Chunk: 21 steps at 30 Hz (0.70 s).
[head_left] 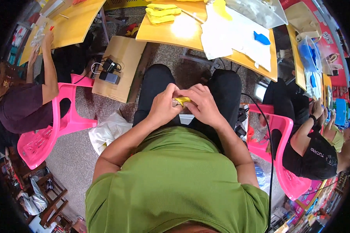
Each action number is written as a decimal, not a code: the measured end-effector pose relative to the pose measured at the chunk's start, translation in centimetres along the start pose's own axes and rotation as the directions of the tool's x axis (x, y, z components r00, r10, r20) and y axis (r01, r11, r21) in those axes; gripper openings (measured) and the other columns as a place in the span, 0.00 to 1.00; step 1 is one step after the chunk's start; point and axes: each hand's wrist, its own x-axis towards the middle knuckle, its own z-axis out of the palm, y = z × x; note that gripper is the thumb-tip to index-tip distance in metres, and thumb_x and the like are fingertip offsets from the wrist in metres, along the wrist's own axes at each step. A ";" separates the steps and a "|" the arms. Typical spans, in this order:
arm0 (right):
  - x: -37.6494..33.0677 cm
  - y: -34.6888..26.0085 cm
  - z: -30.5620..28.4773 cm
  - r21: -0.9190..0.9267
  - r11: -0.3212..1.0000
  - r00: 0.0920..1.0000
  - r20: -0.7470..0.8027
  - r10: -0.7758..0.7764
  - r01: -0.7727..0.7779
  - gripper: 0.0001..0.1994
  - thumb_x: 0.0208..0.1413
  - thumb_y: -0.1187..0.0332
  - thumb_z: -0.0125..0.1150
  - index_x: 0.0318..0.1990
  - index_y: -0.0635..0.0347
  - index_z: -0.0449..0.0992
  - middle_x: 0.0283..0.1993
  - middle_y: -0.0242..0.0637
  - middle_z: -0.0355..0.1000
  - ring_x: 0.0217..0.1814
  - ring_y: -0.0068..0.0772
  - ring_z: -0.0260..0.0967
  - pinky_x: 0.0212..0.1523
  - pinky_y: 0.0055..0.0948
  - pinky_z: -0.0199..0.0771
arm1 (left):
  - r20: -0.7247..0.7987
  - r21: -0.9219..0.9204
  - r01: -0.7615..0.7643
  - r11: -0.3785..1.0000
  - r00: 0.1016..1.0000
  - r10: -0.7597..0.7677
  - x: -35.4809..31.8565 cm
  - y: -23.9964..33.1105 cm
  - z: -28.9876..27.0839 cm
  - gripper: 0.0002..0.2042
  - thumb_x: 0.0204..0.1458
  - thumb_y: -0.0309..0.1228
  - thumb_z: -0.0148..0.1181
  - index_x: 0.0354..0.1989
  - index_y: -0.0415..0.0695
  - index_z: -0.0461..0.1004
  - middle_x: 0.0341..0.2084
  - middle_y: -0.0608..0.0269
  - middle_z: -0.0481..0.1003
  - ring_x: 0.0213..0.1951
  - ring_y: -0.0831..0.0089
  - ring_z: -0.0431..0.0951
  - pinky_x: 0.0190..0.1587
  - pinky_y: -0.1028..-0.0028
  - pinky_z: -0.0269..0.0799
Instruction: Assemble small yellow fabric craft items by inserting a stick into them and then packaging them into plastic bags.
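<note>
Above my lap, both hands meet around a small yellow piece (pixel 182 100), apparently soft like cloth; fingers cover most of it. My left hand (pixel 163 105) grips it from the left with bent fingers. From the right, my right hand (pixel 203 104) pinches it between thumb and fingers. On the table ahead, a stack of similar yellow pieces (pixel 161 14) lies at the left. A white cloth (pixel 216 39) spreads to its right, with a blue piece (pixel 261 38) and a yellow piece (pixel 222 9) lying on it.
A wooden table (pixel 155 34) stands ahead. Left of my knees, a cardboard box (pixel 124 50) carries a power bank (pixel 109 77) and cables. Co-workers sit on pink chairs (pixel 62 112) at both sides. A white bag (pixel 109 130) is on the floor; a black cable (pixel 271 155) hangs at right.
</note>
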 end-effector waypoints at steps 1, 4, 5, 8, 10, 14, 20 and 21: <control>-0.3 0.2 0.5 0.002 1.000 1.000 0.001 0.001 -0.001 0.15 0.39 0.76 0.60 0.40 0.60 0.73 0.38 0.39 0.69 0.44 0.44 0.65 0.46 0.40 0.64 | 0.006 -0.017 0.026 1.000 1.000 -0.026 -0.2 -0.1 -0.2 0.18 0.37 0.25 0.61 0.38 0.41 0.62 0.26 0.52 0.71 0.32 0.55 0.75 0.34 0.64 0.70; -1.5 0.9 2.8 0.310 0.941 0.985 -0.062 0.160 -0.133 0.12 0.41 0.78 0.59 0.37 0.61 0.73 0.34 0.38 0.70 0.42 0.39 0.65 0.42 0.35 0.66 | -0.114 -0.070 -0.004 0.998 0.994 -0.004 -0.9 -0.3 -0.4 0.20 0.36 0.24 0.63 0.39 0.41 0.62 0.29 0.56 0.71 0.34 0.65 0.76 0.35 0.66 0.71; -1.9 1.0 3.5 0.419 0.897 0.966 -0.139 0.219 -0.143 0.11 0.42 0.79 0.59 0.36 0.62 0.73 0.34 0.37 0.69 0.41 0.38 0.66 0.41 0.33 0.67 | -0.169 -0.148 -0.025 0.989 0.986 0.000 -1.1 -1.3 -0.1 0.21 0.38 0.24 0.65 0.41 0.42 0.63 0.32 0.60 0.71 0.36 0.73 0.74 0.35 0.71 0.72; -2.5 0.9 4.9 0.611 0.779 0.912 -0.222 0.344 -0.145 0.09 0.44 0.82 0.58 0.35 0.64 0.73 0.36 0.36 0.70 0.41 0.27 0.66 0.42 0.23 0.65 | 0.020 -0.739 0.215 0.639 0.955 -0.298 -1.6 -1.3 0.0 0.19 0.42 0.25 0.65 0.42 0.43 0.64 0.34 0.62 0.72 0.35 0.76 0.74 0.35 0.76 0.72; -2.5 0.6 5.3 0.511 0.854 0.902 -0.316 0.295 -0.100 0.09 0.43 0.82 0.58 0.35 0.65 0.73 0.37 0.37 0.70 0.40 0.29 0.66 0.42 0.24 0.66 | 0.099 -0.812 0.312 0.493 0.907 -0.410 -1.8 -1.2 0.1 0.18 0.44 0.26 0.65 0.44 0.42 0.65 0.35 0.63 0.72 0.34 0.79 0.73 0.34 0.80 0.71; -1.9 0.1 4.5 0.424 0.904 0.922 -0.323 0.212 -0.060 0.08 0.43 0.82 0.59 0.34 0.64 0.73 0.37 0.38 0.70 0.41 0.31 0.66 0.43 0.25 0.65 | 0.030 -0.799 0.196 0.568 0.957 -0.288 -1.6 -1.9 0.3 0.17 0.44 0.23 0.63 0.43 0.40 0.66 0.34 0.65 0.73 0.34 0.80 0.73 0.35 0.80 0.70; -1.3 -0.4 3.4 0.214 0.975 0.913 -0.384 0.139 -0.058 0.06 0.41 0.80 0.61 0.28 0.64 0.71 0.29 0.38 0.68 0.33 0.36 0.66 0.34 0.29 0.65 | -0.141 -0.662 0.049 0.748 0.972 -0.188 -1.4 -0.6 0.5 0.17 0.45 0.19 0.59 0.44 0.39 0.66 0.34 0.67 0.72 0.35 0.81 0.72 0.40 0.80 0.69; -1.3 -0.3 3.6 0.229 0.972 0.911 -0.385 0.147 -0.061 0.06 0.40 0.80 0.61 0.27 0.64 0.71 0.28 0.39 0.67 0.31 0.37 0.65 0.32 0.29 0.65 | -0.139 -0.692 0.032 0.721 0.975 -0.176 -1.4 -0.3 0.5 0.17 0.45 0.19 0.59 0.44 0.39 0.66 0.35 0.67 0.72 0.36 0.81 0.72 0.40 0.80 0.69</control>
